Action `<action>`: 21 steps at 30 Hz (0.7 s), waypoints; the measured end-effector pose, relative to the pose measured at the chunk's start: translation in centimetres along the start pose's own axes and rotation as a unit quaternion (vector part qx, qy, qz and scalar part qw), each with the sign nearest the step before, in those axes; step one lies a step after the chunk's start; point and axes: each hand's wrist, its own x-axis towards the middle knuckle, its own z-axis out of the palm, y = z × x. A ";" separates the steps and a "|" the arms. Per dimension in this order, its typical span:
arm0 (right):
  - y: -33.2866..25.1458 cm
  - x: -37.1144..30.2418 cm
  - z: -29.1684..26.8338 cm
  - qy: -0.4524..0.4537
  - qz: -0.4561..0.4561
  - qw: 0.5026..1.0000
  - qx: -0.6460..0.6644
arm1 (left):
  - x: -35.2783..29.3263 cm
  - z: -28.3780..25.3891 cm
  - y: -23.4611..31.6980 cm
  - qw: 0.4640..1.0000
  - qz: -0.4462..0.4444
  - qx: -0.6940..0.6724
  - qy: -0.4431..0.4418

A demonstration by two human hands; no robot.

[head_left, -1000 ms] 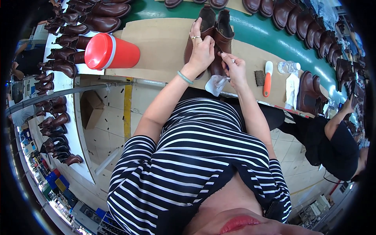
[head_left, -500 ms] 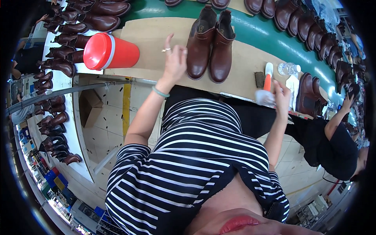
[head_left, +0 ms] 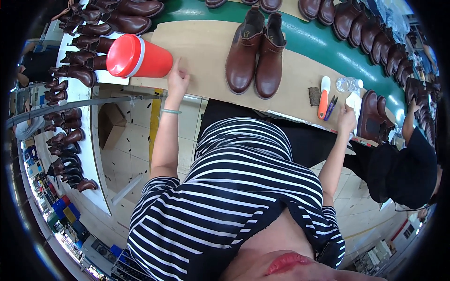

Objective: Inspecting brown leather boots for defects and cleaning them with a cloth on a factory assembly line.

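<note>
On the cardboard-topped bench stands a pair of brown leather ankle boots [head_left: 240, 68], upright side by side, toes toward me. My left hand [head_left: 178, 83] is left of them beside a red lidded jug [head_left: 149, 61], index finger stretched and the others loosely bent, holding nothing. At the right my right hand [head_left: 347, 120] has its fingers closed at the lower end of a white cloth or paper [head_left: 353, 102]. An orange-handled tool with a white end [head_left: 324, 98], dark thread snips [head_left: 331, 108] and a brown block [head_left: 314, 96] lie just left of that hand.
A clear plastic bottle [head_left: 349, 84] lies behind the white cloth. Another brown boot pair [head_left: 372, 117] lies at the bench's right end. Rows of boots line a green surface [head_left: 323, 51] behind and a white rack [head_left: 96, 180] at left. A co-worker [head_left: 403, 166] stands at right.
My left hand has moved left and down, toward the red jug. My right hand has moved down and right; the blurred white thing beside it no longer shows there, and the snips are now visible.
</note>
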 end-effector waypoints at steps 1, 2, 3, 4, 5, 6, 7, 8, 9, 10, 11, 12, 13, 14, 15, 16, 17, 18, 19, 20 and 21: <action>-0.4 -0.3 -1.6 0.024 0.016 0.999 0.025 | -0.1 -0.2 -0.5 0.998 0.046 -0.016 0.035; -1.1 -0.6 -3.7 0.033 0.012 0.998 0.056 | 0.0 -0.4 -0.7 0.993 0.094 -0.032 0.068; -1.8 -0.8 -5.4 0.038 0.004 0.996 0.087 | -0.2 -0.8 -0.9 0.993 0.089 -0.026 0.071; -2.8 -0.9 -7.0 0.019 -0.039 0.987 0.156 | -0.4 -1.0 -0.6 0.996 0.063 -0.028 0.065; -3.5 -1.3 -8.9 0.005 -0.071 0.973 0.218 | 0.0 -0.5 0.0 0.997 0.044 -0.037 0.049; -4.8 -1.4 -10.3 -0.025 -0.115 0.955 0.271 | 0.2 -0.2 0.3 0.998 0.024 -0.046 0.033; -6.2 -1.5 -11.1 -0.062 -0.151 0.935 0.314 | 0.5 0.0 0.5 0.998 0.023 -0.044 0.031; -7.6 -1.5 -12.0 -0.096 -0.184 0.912 0.354 | 1.0 0.6 0.8 0.998 0.022 -0.063 0.013; -10.2 -1.3 -12.6 -0.137 -0.224 0.888 0.377 | 0.4 0.0 0.4 0.997 0.008 -0.073 0.009; -12.0 -1.3 -13.4 -0.171 -0.247 0.869 0.392 | 0.3 0.0 1.8 0.992 0.033 -0.121 -0.013; -13.8 -1.2 -14.0 -0.175 -0.284 0.845 0.419 | 0.3 0.4 1.8 0.992 0.032 -0.122 -0.013; -15.7 -1.0 -14.2 -0.177 -0.320 0.817 0.445 | 0.5 0.8 1.7 0.987 -0.009 -0.157 -0.031; -16.6 -0.9 -14.9 -0.127 -0.369 0.807 0.444 | 1.3 1.3 2.8 0.979 -0.031 -0.195 -0.053; -18.3 -0.6 -15.0 -0.089 -0.417 0.792 0.437 | 1.9 1.8 3.3 0.979 -0.026 -0.197 -0.056; -20.2 -0.7 -15.4 -0.101 -0.426 0.794 0.421 | 1.9 2.0 3.6 0.977 -0.027 -0.209 -0.036; -21.9 -0.8 -16.0 -0.111 -0.433 0.798 0.405 | 2.1 2.2 4.1 0.974 -0.026 -0.223 -0.017; -23.5 -0.8 -15.6 -0.103 -0.454 0.784 0.411 | 2.3 2.1 4.5 0.974 -0.020 -0.226 -0.017; -24.8 -0.6 -14.8 -0.082 -0.474 0.776 0.408 | 2.6 2.3 5.2 0.968 -0.025 -0.246 -0.036; -26.1 -0.9 -14.8 -0.083 -0.479 0.792 0.369 | 3.0 2.1 5.7 0.963 -0.032 -0.264 -0.050; -27.1 -1.0 -14.5 -0.120 -0.462 0.811 0.338 | 3.7 2.4 6.3 0.962 -0.035 -0.265 -0.059; -28.0 -0.8 -13.1 -0.128 -0.463 0.810 0.336 | 4.5 3.0 7.0 0.961 -0.022 -0.269 -0.062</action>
